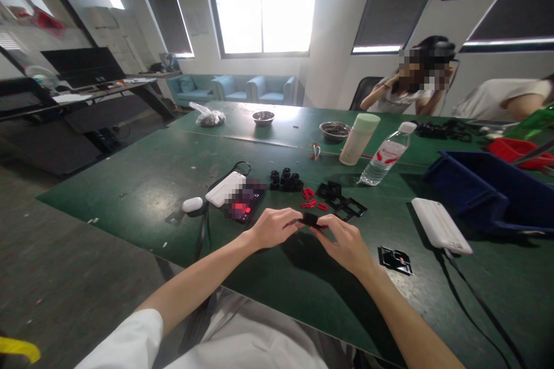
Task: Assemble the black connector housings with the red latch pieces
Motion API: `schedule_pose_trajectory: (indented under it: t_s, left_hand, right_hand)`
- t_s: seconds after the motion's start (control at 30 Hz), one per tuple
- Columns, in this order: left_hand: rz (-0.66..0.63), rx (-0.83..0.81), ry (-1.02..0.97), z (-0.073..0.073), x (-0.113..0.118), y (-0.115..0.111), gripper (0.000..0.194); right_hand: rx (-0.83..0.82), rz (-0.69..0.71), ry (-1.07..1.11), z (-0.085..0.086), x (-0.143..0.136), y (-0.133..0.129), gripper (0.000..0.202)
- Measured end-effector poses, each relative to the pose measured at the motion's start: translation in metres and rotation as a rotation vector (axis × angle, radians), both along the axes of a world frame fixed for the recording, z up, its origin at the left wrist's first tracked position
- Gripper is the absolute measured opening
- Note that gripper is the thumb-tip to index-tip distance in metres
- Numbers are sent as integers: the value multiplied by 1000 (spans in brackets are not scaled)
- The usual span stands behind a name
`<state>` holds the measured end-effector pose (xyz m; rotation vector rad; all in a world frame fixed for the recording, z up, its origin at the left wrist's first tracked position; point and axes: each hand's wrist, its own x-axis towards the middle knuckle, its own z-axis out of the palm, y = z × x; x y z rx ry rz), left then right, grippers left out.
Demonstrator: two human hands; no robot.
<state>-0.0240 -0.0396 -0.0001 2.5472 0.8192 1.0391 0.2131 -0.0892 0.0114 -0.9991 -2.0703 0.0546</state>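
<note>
Between my two hands is a small black plastic part (310, 218), held just above the green table (142, 196). My left hand (272, 228) pinches it from the left, fingers closed. From the right, my right hand (341, 237) grips the same part between thumb and fingers. Its exact kind is hard to make out, as fingertips cover its ends. Just beyond my hands lie several small red plastic pieces (309, 203), flat black square frames (355, 207) and a cluster of black block-like parts (285, 180).
Left are a phone (247, 203), a white power bank (225, 189) and an earbud case (192, 204). Right are a black part (396, 260), another white power bank (441, 226), a blue bin (489, 190), a water bottle (387, 155) and a green-capped bottle (360, 139). A person (402, 95) sits opposite.
</note>
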Motion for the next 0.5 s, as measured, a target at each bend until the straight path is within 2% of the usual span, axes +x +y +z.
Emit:
schedule_pose_trajectory:
  t_s: [0.37, 0.5]
  left_hand:
    - [3, -26, -11, -2, 1, 0, 16]
    - [-23, -11, -54, -2, 1, 2, 15]
  right_hand:
    - [-2, -37, -4, -1, -1, 0, 2]
    - [-49, -83, 27, 0, 0, -1, 23]
